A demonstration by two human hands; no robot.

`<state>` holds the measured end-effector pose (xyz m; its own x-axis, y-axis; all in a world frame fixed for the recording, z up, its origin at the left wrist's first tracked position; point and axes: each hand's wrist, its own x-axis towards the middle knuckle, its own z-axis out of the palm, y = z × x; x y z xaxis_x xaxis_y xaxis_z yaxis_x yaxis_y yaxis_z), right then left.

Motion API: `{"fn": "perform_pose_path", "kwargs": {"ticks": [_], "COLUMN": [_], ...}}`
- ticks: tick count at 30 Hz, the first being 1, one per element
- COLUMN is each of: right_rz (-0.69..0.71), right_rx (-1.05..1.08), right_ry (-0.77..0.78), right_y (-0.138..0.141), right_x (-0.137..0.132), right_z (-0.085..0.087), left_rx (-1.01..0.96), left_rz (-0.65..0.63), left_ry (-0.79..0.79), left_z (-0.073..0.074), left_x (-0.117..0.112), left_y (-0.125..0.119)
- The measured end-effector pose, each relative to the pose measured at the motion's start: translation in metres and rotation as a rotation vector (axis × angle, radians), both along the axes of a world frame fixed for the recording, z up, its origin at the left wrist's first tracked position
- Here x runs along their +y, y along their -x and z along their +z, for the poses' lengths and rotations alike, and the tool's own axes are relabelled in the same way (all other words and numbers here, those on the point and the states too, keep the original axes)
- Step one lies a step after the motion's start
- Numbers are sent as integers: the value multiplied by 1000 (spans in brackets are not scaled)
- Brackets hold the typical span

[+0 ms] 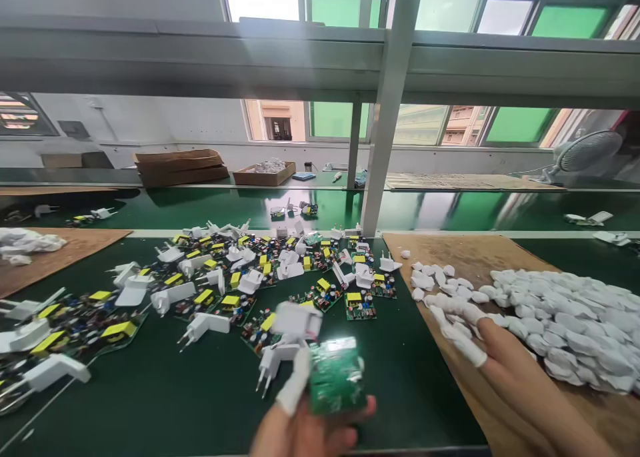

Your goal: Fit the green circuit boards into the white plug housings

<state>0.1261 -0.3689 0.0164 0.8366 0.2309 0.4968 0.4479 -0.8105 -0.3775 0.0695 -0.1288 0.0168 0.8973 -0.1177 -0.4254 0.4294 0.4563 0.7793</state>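
Two-handed work at a green surface, with places given from the white post. The left hand, in front of the post and slightly to its left, grips a blurred circuit board, green face showing. The right hand, in front and to the right, extends covered fingers at the edge of the white pieces; whether it pinches one cannot be told. Good handling probably means steadying the board by its edges, sparing its components from pressure, and separating a single piece with a light pinch. Containers: beyond the post, to its left, a shallow cardboard box holds small whitish items, too small to identify; farther left, a brown carton hides any contents. Right of the post, a flat cardboard sheet carries the white pieces.
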Motion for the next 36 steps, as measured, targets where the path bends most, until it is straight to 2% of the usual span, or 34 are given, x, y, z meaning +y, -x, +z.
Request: {"fn": "perform_pose_path", "kwargs": {"ticks": [1, 2, 3, 4, 9, 14, 16, 18, 20, 23, 26, 31, 33, 36], "right_rz": [-1, 13, 44, 85, 210, 314, 312, 313, 342, 378, 374, 369, 355, 408], "right_rx": [-20, -38, -43, -31, 115, -34, -55, -21, 78, 335, 537, 617, 588, 513], "right_ry": [-102, -165, -204, -224, -219, -206, -160, -161, -264, -501, -638, -632, -595, -579], "right_y": [7, 13, 17, 21, 27, 22, 21, 22, 24, 30, 35, 37, 36, 36], "right_x": [5, 11, 17, 22, 46, 65, 68, 67, 64, 59, 60, 74, 78, 82], "right_z": [0, -2, -5, -9, -25, -27, -29, -30, -31, -28, -24, -25, -26, -28], "left_rx": [109, 137, 160, 142, 89, 22, -14, -44, -76, -126, -209, -148, -165, -133], "left_rz": [-13, -15, -15, -6, -23, -14, 19, 51, 72, 99, 142, 168, 142, 121], "left_ry": [205, 311, 387, 391, 355, 408, 379, 284, 149, -50, -135, -22, 54, 123], "left_z": [2, 2, 1, 0, -6, -7, -9, -12, -15, -17, -14, -10, -12, -16], "left_x": [-15, -26, -34, -39, -40, -42, -45, -48, -51, -54, -54, -51, -50, -48], "left_y": [-6, -12, -17, -22, -26, -22, -22, -21, -19, -15, -10, -7, -9, -12]}}
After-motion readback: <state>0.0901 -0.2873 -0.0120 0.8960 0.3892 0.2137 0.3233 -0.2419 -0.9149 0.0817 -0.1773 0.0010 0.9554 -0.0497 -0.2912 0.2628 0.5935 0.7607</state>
